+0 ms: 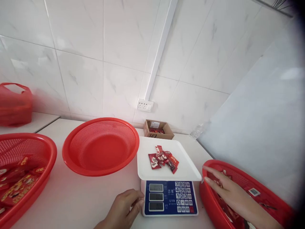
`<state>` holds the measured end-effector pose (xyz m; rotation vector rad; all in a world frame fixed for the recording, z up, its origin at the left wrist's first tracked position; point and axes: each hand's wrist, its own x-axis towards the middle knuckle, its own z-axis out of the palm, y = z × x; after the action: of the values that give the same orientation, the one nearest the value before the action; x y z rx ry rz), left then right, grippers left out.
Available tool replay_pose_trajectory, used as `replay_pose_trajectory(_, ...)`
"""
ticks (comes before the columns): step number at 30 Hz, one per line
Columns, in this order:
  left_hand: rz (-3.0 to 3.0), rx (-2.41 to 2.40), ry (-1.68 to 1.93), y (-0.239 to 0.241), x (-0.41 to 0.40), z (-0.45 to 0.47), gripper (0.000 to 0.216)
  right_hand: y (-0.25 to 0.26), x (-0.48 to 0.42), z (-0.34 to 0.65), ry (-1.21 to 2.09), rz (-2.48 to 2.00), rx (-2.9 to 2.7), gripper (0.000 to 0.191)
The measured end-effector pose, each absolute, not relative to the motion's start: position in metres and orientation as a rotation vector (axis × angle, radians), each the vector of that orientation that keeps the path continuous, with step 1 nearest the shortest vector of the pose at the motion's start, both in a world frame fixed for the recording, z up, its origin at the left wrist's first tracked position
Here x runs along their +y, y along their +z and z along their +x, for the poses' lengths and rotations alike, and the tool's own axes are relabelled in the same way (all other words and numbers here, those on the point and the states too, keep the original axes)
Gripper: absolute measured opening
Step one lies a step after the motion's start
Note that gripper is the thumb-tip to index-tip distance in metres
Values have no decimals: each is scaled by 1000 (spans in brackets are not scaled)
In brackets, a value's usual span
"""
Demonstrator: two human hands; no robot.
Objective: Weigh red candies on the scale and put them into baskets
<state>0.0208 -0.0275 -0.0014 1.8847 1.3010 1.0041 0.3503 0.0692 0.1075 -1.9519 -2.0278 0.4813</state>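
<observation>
1. Electronic price scale (170, 197): stands on the tabletop (78, 203); its white pan (188, 168) carries a loose pile of red snack packets (163, 159).
2. Left hand (126, 206): at the scale's left display edge; fingers curled, grip loosely closed.
3. Right hand (225, 187): over the left rim of the right-hand red basket (206, 203); thumb and forefinger apart, grip open. Contact with the rim cannot be told.
4. Middle red basket (101, 172): left of the pan.
5. Far-left red basket (51, 149): contains further packets.
6. Cardboard box (164, 136): behind the pan.
</observation>
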Motion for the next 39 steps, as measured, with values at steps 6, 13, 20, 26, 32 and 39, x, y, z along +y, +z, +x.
replay_pose_trajectory(6,1834,1352,986,-4,-26,20,23,95,51,381,392,-1961,-2042,56)
replay_pose_trajectory(13,1837,1391,972,-6,-24,22,23,107,54,335,481,-1799,-2211,52)
replay_pose_trajectory(20,1782,1489,1036,-2,-23,15,22,93,96,241,506,-1693,-2450,73)
replay_pose_trajectory(26,1814,1514,1022,-2,-21,15,21,69,119,202,430,-1785,-2421,78)
replay_pose_trajectory(32,1783,1489,990,1,-21,15,22,61,121,203,302,-1697,-2431,64)
replay_pose_trajectory(39,1802,1486,957,-3,-23,17,22,54,128,213,217,-1491,-2365,49)
